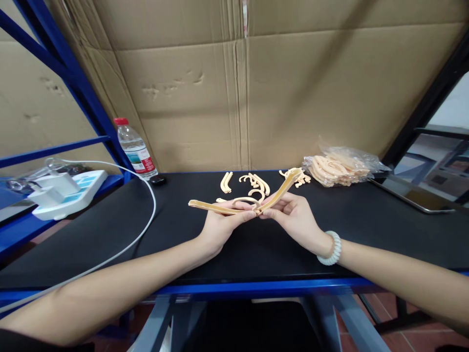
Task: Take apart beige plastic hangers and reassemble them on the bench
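Both my hands meet over the middle of the black table (110, 234). My left hand (220, 225) pinches a long cream plastic strip (216, 207) that runs out to the left. My right hand (295, 215) pinches a second curved cream strip (282, 188) that rises to the right. The two strips touch end to end between my fingertips. A white bead bracelet (330, 248) sits on my right wrist. Several loose curved cream pieces (254, 183) lie on the table just behind my hands.
A clear bag (339, 168) full of cream pieces lies at the back right. A water bottle (135, 149) stands at the back left, next to a small black object (158, 180). A white cable (146, 215) crosses the table from white devices (62, 190). Cardboard (256, 83) backs the table.
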A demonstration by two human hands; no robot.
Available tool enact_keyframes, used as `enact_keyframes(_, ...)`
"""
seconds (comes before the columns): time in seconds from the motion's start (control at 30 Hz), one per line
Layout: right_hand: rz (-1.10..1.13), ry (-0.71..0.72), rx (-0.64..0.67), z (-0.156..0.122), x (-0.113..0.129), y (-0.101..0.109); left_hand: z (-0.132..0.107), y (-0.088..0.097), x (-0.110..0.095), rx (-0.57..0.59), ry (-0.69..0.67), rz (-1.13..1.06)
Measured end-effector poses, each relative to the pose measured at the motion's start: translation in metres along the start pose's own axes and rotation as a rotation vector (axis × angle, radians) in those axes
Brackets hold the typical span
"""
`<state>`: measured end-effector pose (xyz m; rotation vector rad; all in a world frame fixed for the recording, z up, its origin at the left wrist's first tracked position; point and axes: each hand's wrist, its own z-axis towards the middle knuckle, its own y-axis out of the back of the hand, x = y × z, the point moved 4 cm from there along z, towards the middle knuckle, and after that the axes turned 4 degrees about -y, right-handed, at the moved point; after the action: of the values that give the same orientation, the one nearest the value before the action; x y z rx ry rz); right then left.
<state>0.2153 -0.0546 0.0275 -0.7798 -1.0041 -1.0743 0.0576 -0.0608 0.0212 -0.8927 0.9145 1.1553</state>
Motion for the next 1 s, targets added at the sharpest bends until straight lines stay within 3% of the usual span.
enact_keyframes(1.0, 0.018, -0.033, 0.008, -0.0001, -0.0058, 0.0017, 0.0002, 0.0029, 0.0033, -0.086, 0.048, 0.035)
